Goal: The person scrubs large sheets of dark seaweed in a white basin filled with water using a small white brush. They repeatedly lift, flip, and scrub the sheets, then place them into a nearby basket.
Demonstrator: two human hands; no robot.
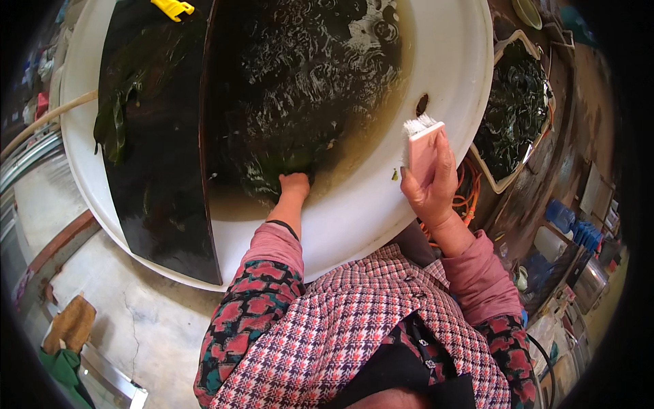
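My right hand (431, 186) grips a pink scrub brush (426, 153) with white bristles, held upright over the near right rim of a large round white tub (352, 225). At the water's near edge, my left hand (295, 183) is closed at the surface on dark green seaweed (273, 171); its fingertips are hidden. Murky water and more seaweed fill the tub beyond it. A dark flat board (163, 204) lies across the tub's left side, with wet seaweed fronds (120, 112) draped over it. At the board's far end is a yellow plastic tool (172, 7), partly cut off by the picture's edge.
Right of the tub stands a light-rimmed container (498, 184) full of dark seaweed. An orange hose (472, 199) lies coiled between them. A wooden pole (51, 120) reaches the board from the left. Blue plastic containers (560, 214) stand farther right. A brown work glove or cloth (71, 322) is at lower left.
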